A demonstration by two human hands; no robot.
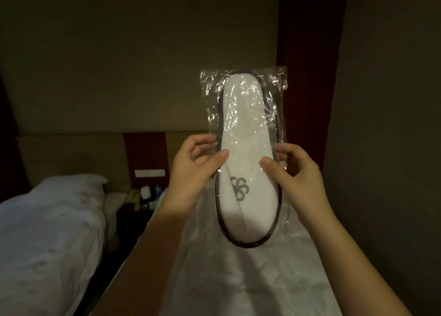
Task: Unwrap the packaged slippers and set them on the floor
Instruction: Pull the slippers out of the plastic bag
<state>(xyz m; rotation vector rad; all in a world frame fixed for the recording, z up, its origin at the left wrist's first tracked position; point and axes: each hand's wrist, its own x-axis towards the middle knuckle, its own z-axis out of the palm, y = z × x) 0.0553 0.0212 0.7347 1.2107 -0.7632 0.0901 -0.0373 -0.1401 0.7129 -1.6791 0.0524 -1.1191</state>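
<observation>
Up in front of me, my left hand [191, 170] and my right hand [298, 172] each pinched a side of the clear plastic wrapper [276, 96], thumbs pressed on its front and fingers curled behind it. Between my two hands the white slippers [243, 129] with dark trim stood upright and sealed inside, the grey logo just below my thumbs. Beneath my wrists lay a white bed [238, 280], with a second bed [47, 220] off beyond my left forearm.

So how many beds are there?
2. One bed is at the left with a pillow; the other bed lies right below the hands. More may be out of view.
</observation>
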